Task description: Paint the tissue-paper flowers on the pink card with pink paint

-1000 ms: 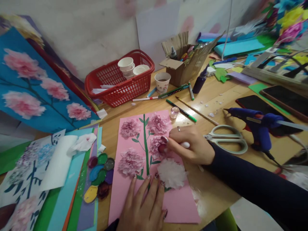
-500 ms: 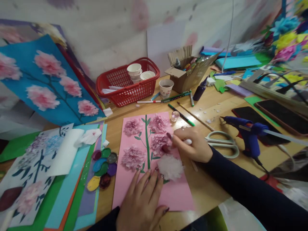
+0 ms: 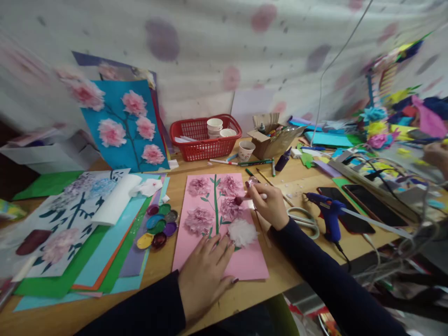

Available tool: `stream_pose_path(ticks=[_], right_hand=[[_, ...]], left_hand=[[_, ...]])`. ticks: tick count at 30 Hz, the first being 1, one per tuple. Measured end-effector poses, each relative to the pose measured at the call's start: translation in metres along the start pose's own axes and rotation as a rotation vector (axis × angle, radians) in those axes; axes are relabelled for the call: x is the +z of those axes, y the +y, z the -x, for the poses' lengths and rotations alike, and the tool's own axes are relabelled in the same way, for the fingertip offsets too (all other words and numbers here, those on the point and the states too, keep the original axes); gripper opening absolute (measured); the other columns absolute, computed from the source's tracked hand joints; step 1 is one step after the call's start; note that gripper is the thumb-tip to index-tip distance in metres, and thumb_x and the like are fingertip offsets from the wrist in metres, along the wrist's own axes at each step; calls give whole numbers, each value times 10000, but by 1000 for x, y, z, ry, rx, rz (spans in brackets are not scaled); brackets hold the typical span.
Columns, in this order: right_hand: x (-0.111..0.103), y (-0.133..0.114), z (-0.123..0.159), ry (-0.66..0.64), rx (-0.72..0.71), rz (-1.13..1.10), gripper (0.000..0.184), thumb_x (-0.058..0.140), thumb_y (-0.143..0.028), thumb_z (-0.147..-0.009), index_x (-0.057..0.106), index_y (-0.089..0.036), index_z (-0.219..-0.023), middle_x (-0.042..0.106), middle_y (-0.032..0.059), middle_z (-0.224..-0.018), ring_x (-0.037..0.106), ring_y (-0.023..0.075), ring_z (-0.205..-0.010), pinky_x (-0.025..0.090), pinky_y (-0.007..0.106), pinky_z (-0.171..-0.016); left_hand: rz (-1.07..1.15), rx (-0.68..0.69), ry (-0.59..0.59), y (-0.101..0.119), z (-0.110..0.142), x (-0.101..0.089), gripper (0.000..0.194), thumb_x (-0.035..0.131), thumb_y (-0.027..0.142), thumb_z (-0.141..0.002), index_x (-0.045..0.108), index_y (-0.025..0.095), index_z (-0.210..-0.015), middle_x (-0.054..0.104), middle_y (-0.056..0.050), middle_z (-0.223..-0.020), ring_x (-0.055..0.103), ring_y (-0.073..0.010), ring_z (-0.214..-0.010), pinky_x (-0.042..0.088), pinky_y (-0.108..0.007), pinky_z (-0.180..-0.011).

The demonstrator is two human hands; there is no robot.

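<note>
Table: brush now higher on flower

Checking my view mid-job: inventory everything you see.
Card: one, pink, centre
Ruffled flowers: four purple-pink, one white, on card
Paint pots: eight, mixed, left of card
Flower picture: one, blue, back left
Stacked sheets: several, mixed, left
Basket: one, red, back centre
Paper cups: several, white, in basket, beside box
Cardboard box: one, brown, back
Bottle: one, dark purple, before box
Pens: several, mixed, before basket
Scissors: one, pale, right of card
Glue gun: one, blue, right
Phones: two, dark, right
Held brush: one, dark red tip, over card
Co-worker's hand: one, right edge
Left hand: one, navy sleeve, on card
Right hand: one, navy sleeve, holding brush
</note>
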State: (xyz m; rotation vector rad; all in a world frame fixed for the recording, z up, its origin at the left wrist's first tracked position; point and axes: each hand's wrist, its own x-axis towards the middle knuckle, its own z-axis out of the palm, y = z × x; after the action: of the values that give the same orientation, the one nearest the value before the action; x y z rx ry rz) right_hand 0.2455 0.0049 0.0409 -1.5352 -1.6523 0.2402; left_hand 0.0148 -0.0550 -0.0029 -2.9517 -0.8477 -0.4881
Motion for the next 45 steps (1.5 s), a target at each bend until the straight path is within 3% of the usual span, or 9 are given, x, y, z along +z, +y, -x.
stream_pose_path(ticks=[2, 6, 10, 18, 25, 29, 33, 38, 45], right_hand=[[1, -3, 1, 4, -43, 44, 449, 445, -396, -909, 643, -160, -581, 652, 50, -586, 549, 127, -546, 391, 240, -575], [3, -13, 6, -272, -114, 5, 463, 427, -393, -918, 633, -154, -578, 611, 28, -544, 528, 115, -528, 389, 232, -573], [8, -23, 8, -102, -77, 103, 463, 387, -381, -930, 612, -160, -590, 626, 49, -595, 535, 130, -572, 385, 247, -589], [17, -42, 6, -108, -184, 227, 451, 411, -386, -926, 550, -176, -552, 544, 36, -583, 483, 130, -570, 355, 264, -595], [17, -85, -11, -331, -130, -67, 449, 426, -483, -919, 684, -152, -757, 621, 29, -602, 554, 123, -538, 392, 228, -524], [50, -124, -37, -435, -167, -154, 439, 479, -480, -889, 665, -156, -658, 596, 9, -512, 533, 103, -469, 382, 205, -485], [104, -148, -64, -495, -295, -141, 433, 532, -471, -860, 606, -156, -572, 605, 5, -513, 518, 88, -459, 359, 198, -484], [152, -151, -77, -606, -364, -25, 354, 561, -362, -857, 626, -145, -585, 637, 15, -553, 529, 90, -498, 362, 209, -545], [163, -154, -74, -638, -357, 32, 324, 535, -308, -867, 664, -141, -621, 619, 4, -544, 509, 88, -517, 346, 210, -552]], left_hand=[[13, 1, 32, 0, 1, 2, 483, 509, 481, -902, 541, 181, -1280, 593, -80, -1289, 519, -251, -1161, 391, -402, -989], [55, -22, 129, 0, 1, 6, 488, 537, 497, -880, 561, 184, -1253, 629, -68, -1226, 542, -247, -1117, 383, -395, -991], [68, -17, 148, -2, 2, 9, 474, 574, 484, -858, 572, 191, -1230, 636, -67, -1204, 551, -252, -1104, 388, -409, -983], [129, 20, 171, -3, 4, 12, 465, 579, 428, -863, 553, 141, -1228, 633, -101, -1191, 547, -272, -1105, 400, -430, -981], [177, 47, 325, -53, 34, -28, 483, 569, 329, -842, 476, 135, -1274, 603, -118, -1233, 527, -246, -1142, 324, -443, -1069], [109, -290, 494, -116, 79, -57, 300, 544, 328, -852, 562, 165, -1104, 643, -105, -1093, 559, -246, -1063, 373, -457, -1019], [-115, -533, 400, -163, 106, -59, 268, 434, 301, -888, 671, 177, -909, 639, -128, -1120, 497, -334, -1141, 328, -579, -967], [-134, -592, 328, -170, 102, -46, 264, 466, 287, -892, 711, 214, -958, 576, -137, -1279, 412, -373, -1252, 218, -641, -990], [-156, -556, 246, -165, 101, -42, 247, 554, 354, -872, 705, 270, -1048, 550, -136, -1310, 395, -367, -1279, 163, -632, -1022]])
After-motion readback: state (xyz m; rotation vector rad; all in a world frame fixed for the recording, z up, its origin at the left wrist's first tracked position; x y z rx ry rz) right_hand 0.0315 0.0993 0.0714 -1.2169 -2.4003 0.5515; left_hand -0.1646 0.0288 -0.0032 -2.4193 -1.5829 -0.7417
